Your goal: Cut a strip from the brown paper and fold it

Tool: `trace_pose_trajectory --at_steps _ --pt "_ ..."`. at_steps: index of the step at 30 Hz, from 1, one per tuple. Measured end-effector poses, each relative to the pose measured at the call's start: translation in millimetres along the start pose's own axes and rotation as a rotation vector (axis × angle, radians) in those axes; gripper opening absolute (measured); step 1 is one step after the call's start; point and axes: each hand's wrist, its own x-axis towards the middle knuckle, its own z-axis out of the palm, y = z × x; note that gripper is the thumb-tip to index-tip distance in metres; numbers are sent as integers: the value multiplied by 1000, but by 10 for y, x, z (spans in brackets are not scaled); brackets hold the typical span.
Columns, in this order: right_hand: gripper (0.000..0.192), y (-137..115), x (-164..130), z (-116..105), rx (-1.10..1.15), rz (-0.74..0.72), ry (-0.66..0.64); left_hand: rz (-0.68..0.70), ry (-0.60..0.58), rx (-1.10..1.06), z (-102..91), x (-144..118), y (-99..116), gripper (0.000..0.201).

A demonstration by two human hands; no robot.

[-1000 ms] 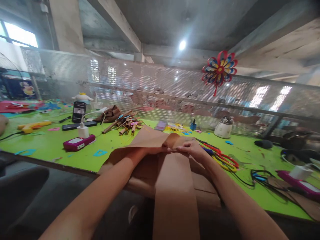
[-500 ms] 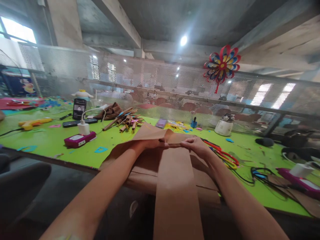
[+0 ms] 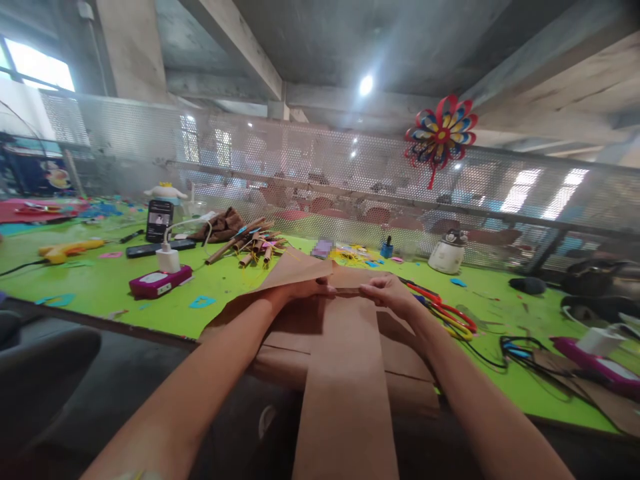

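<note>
A long strip of brown kraft paper runs from the green table over its near edge toward me. My left hand pinches the far end of the strip at its left side. My right hand pinches the same end at its right side, fingertips a short way from the left hand's. Beyond the hands, a loose flap of the paper lifts up. More brown sheets lie flat beneath the strip.
Red and yellow scissors lie right of my right hand. A magenta power strip with a white charger, a phone on a stand, rolled brown paper sticks, a yellow glue gun, black cables and a white pot surround the work.
The raised fold of paper beyond my hands has flattened and lowered. Both hands stay pinched on the strip's end, shifted slightly.
</note>
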Motion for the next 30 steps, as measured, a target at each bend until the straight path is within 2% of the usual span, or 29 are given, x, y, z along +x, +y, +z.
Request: trace_pose_trajectory --at_steps 4,8,11,13,16,19,21,23,25,27,30 --pt "43 43 1 -74 118 50 -86 -7 -85 -143 -48 -28 -25 29" --pt "42 64 -17 -150 131 76 -182 22 -163 -154 -122 -80 22 29" --pt "41 78 -18 -167 160 69 -193 36 -191 -191 -134 -88 38 25" --pt "40 84 -10 -174 217 69 -172 17 -181 -235 -122 -79 24 23" --pt "40 62 -1 -189 381 39 -61 13 -133 -352 -92 -73 14 24" --pt "33 -11 -27 -161 511 -35 6 53 -150 -462 -45 -90 44 23" --pt "41 -69 -64 -86 508 -73 -79 62 -208 -517 8 -95 53 22" --pt "50 -114 -101 25 470 -93 -235 61 -281 -585 74 -79 25 22" --pt "46 -136 -121 136 462 -101 -357 69 -364 -661 139 -46 -40 23" --pt "37 -138 -117 210 452 -138 -401 81 -414 -729 189 -8 -116 25" --pt "29 -134 -89 236 404 -228 -372 94 -433 -762 228 23 -175 28"
